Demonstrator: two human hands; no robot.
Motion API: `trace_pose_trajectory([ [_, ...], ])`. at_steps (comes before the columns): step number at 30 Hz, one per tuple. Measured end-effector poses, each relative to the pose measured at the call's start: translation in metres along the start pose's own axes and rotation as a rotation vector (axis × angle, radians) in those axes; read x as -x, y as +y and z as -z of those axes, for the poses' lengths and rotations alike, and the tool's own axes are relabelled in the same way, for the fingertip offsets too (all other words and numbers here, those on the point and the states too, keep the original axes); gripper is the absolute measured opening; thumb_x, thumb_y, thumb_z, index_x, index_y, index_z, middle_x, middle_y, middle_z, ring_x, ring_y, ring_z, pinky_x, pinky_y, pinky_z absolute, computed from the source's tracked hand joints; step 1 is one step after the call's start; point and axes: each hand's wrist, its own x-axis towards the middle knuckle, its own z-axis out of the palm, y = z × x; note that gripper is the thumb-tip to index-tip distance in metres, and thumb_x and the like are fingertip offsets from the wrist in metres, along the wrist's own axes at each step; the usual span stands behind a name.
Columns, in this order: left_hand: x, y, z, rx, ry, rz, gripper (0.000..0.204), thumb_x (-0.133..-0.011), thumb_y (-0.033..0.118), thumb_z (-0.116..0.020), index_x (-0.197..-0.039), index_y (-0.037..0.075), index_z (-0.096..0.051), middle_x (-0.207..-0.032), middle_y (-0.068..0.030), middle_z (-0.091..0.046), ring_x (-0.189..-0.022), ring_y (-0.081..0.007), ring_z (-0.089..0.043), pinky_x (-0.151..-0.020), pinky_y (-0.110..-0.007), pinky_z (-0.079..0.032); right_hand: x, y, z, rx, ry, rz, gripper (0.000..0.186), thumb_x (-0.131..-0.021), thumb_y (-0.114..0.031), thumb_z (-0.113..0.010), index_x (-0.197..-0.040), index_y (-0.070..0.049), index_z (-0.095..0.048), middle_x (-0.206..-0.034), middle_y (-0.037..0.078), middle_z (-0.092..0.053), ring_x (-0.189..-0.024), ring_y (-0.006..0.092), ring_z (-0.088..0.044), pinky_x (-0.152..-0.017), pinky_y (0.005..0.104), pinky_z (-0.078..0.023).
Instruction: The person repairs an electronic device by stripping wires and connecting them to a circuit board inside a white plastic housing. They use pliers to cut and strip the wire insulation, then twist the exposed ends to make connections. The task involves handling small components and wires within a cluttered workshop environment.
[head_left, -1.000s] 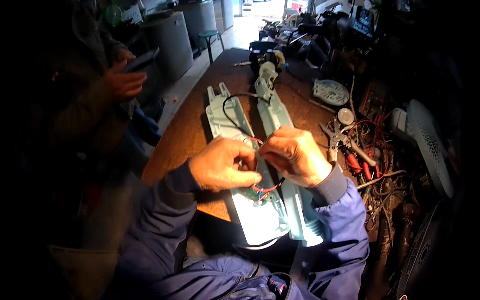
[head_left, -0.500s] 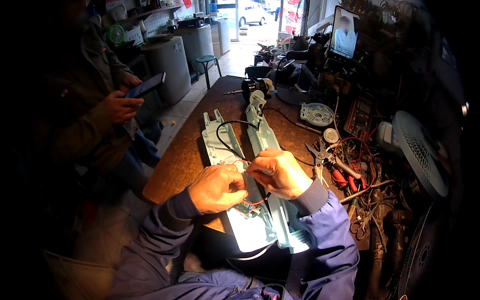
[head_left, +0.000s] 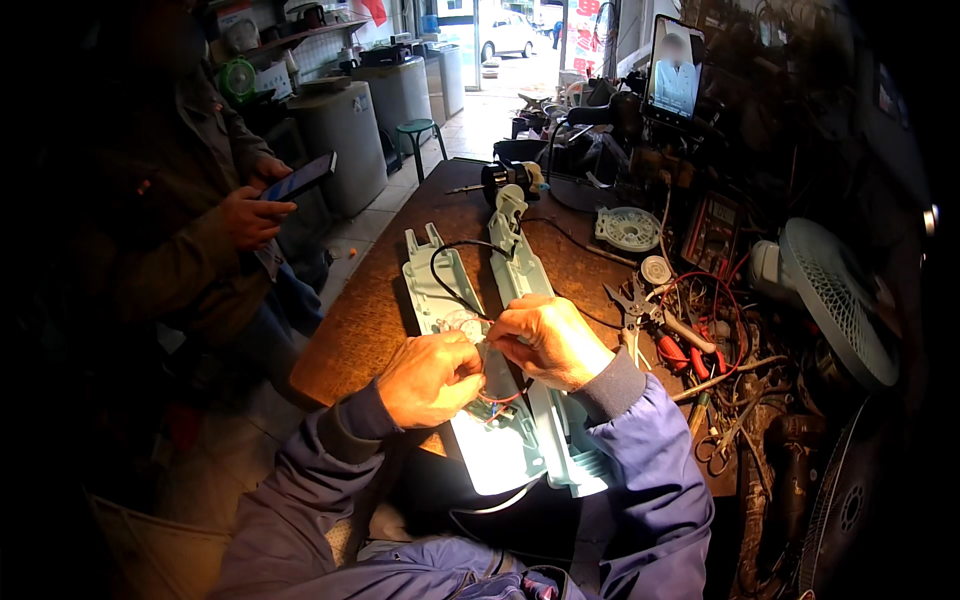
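Two long pale-green plastic housing halves (head_left: 520, 330) lie side by side on the brown wooden desk (head_left: 350, 330) in front of you, their long axes running from your lap away toward the far end of the desk, leaning slightly left as they go. Their near ends overhang the desk edge and glare white under a bright light, so you cannot read any detail there. One thin black wire (head_left: 450, 275) loops over the left half and drops toward your fingers. Your two hands meet over the middle of the housing: your left hand (head_left: 430, 378) is curled nearly closed, fingertips pinched together, and your right hand (head_left: 545, 340) is bent the same way, thumb and fingers pressed close; both work at a small knot of red wires (head_left: 495, 400), but what exactly each pinches is hidden by your knuckles. To your right, one white grilled fan head (head_left: 835, 300) stands at the desk's side, partly cut by the dark rim. Between it and the housing lies a tangle of red-handled pliers (head_left: 665, 335) and cables, too crowded to count. On your left, one other person holds a dark phone (head_left: 298, 177).
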Motion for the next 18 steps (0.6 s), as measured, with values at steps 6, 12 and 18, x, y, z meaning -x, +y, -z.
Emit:
trace_pose_trajectory([
  [6, -0.009, 0.001, 0.011, 0.086, -0.114, 0.077, 0.025, -0.085, 0.023, -0.082, -0.089, 0.0, -0.072, -0.08, -0.0151, -0.07, -0.072, -0.0323, -0.07, -0.065, -0.04, -0.054, -0.002, -0.003, 0.006, -0.061, -0.064, -0.045, 0.015, -0.078, 0.003, -0.074, -0.092, -0.002, -0.072, -0.082, 0.015, -0.068, -0.081, 0.0371, -0.067, -0.071, 0.0457, -0.053],
  [12, -0.011, -0.005, -0.006, 0.401, 0.097, 0.228, 0.02, -0.091, 0.017, -0.082, -0.096, -0.001, -0.076, -0.077, -0.0107, -0.073, -0.07, -0.0161, -0.072, -0.065, -0.032, -0.056, -0.004, -0.005, 0.007, -0.132, -0.045, -0.042, 0.016, -0.078, 0.003, -0.073, -0.093, -0.002, -0.073, -0.083, 0.014, -0.068, -0.082, 0.0357, -0.068, -0.073, 0.045, -0.053],
  [18, -0.009, -0.015, -0.01, 0.464, 0.099, 0.221, 0.013, -0.094, 0.01, -0.077, -0.1, -0.001, -0.077, -0.076, -0.0089, -0.074, -0.07, -0.0119, -0.071, -0.065, -0.029, -0.056, -0.004, -0.003, 0.012, -0.133, -0.107, -0.067, 0.015, -0.081, 0.0, -0.076, -0.096, -0.004, -0.074, -0.086, 0.012, -0.069, -0.082, 0.0348, -0.068, -0.073, 0.0438, -0.053],
])
